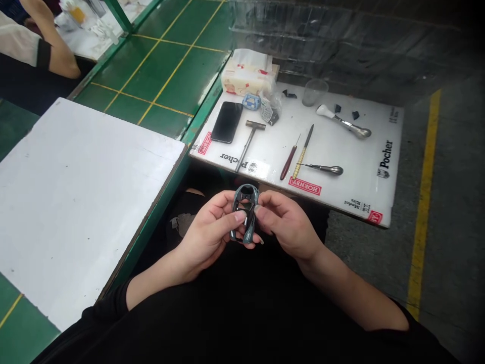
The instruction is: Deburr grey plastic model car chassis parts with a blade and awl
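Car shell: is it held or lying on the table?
Held: left hand and right hand both pinch the car shell, off the white board.

left hand (206, 235): palm up, fingers curled, thumb pinching
right hand (286, 222): fingertips pinching
forearms (159, 283): bare, angled inward

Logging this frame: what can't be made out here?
Head view only.
- Small car body shell: lower part covered by the left hand and right hand gripping it.
- Clear bag by the tissue pack: contents too small.
- Co-worker's arm: cut off by the top-left edge.
- Far top-right corner: too dark.
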Demonstrator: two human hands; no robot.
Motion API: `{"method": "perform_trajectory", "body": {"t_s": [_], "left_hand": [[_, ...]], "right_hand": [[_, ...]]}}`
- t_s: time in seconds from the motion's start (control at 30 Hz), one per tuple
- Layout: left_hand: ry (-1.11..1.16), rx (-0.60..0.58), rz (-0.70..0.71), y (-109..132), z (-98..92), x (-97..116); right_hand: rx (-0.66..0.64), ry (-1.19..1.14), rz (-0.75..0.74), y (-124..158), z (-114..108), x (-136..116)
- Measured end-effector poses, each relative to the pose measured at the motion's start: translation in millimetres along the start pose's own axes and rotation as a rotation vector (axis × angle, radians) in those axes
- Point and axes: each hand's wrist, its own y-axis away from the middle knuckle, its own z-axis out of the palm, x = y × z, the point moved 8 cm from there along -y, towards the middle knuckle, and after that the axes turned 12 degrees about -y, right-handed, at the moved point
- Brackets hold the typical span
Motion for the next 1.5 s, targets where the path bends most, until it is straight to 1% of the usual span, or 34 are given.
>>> {"method": "perform_trajectory", "body": {"t_s": [0.1,0.2,0.27,0.37,0.4,0.43,0.47,0.57,0.63,0.73,0.8,0.83,0.87,0.9,1.0,1.03,1.07,1.13,1.2,1.3,1.4,1.5], "left_hand": [[-0.029,-0.001,0.009,-4.3,-1.9,-2.3],[-0.164,0.011,0.062,-6.8,-6.5,-1.6],[-0.388,0.018,0.131,-7.4,-9.3,2.3],[-0.823,0.036,0.275,-6.4,-9.9,11.3],[-0.881,0.03,0.296,-6.2,-9.9,11.8],[-0.861,0.01,0.282,-6.5,-10.5,9.8],[-0.769,-0.025,0.238,-7.1,-11.4,5.3],[-0.348,-0.152,0.056,-6.9,-11.0,-11.7],[-0.146,-0.21,-0.036,-5.3,-9.9,-20.5],[0.024,-0.304,-0.16,-1.9,-6.0,-33.8],[0.094,-0.37,-0.22,1.7,-1.5,-41.8],[0.111,-0.373,-0.236,3.0,-0.8,-44.9],[0.115,-0.352,-0.241,3.8,-1.7,-47.4],[0.104,-0.301,-0.233,4.1,-4.7,-48.7],[-0.007,-0.067,-0.143,6.0,-20.7,-44.2],[-0.061,0.006,-0.101,7.7,-26.1,-40.2],[-0.114,0.068,-0.062,9.8,-30.7,-35.8],[-0.202,0.15,-0.004,14.3,-37.0,-27.8],[-0.26,0.176,0.035,17.9,-38.9,-21.4],[-0.321,0.156,0.068,21.1,-36.9,-15.1],[-0.334,0.143,0.064,23.1,-36.5,-14.2],[-0.304,0.129,0.031,24.4,-38.0,-18.8]], "right_hand": [[0.038,0.063,0.012,-4.1,-8.9,0.9],[0.083,0.075,-0.073,-7.5,-17.0,-5.4],[0.123,0.119,-0.148,-8.0,-22.2,-12.8],[0.134,0.242,-0.24,-6.4,-25.8,-25.3],[0.122,0.278,-0.263,-5.6,-26.1,-29.3],[0.107,0.301,-0.28,-4.8,-26.5,-32.6],[0.088,0.309,-0.289,-4.3,-27.2,-34.9],[-0.001,0.228,-0.297,-5.0,-27.8,-36.5],[-0.082,0.121,-0.301,-7.3,-25.0,-34.0],[-0.181,0.007,-0.311,-12.5,-16.9,-27.6],[-0.209,0.017,-0.299,-16.0,-11.5,-21.2],[-0.204,0.05,-0.282,-17.4,-9.8,-17.0],[-0.178,0.099,-0.259,-18.2,-10.0,-12.3],[-0.121,0.155,-0.237,-18.2,-12.8,-7.9],[0.145,0.306,-0.211,-8.4,-29.5,0.8],[0.202,0.344,-0.204,-2.7,-32.1,3.3],[0.221,0.382,-0.195,2.9,-31.4,6.0],[0.167,0.465,-0.184,12.4,-21.3,11.2],[0.115,0.536,-0.205,20.3,-9.6,12.5],[0.119,0.558,-0.257,27.4,-1.5,9.7],[0.116,0.535,-0.286,29.9,-1.0,7.2],[0.116,0.532,-0.296,31.6,-4.7,5.3]]}}
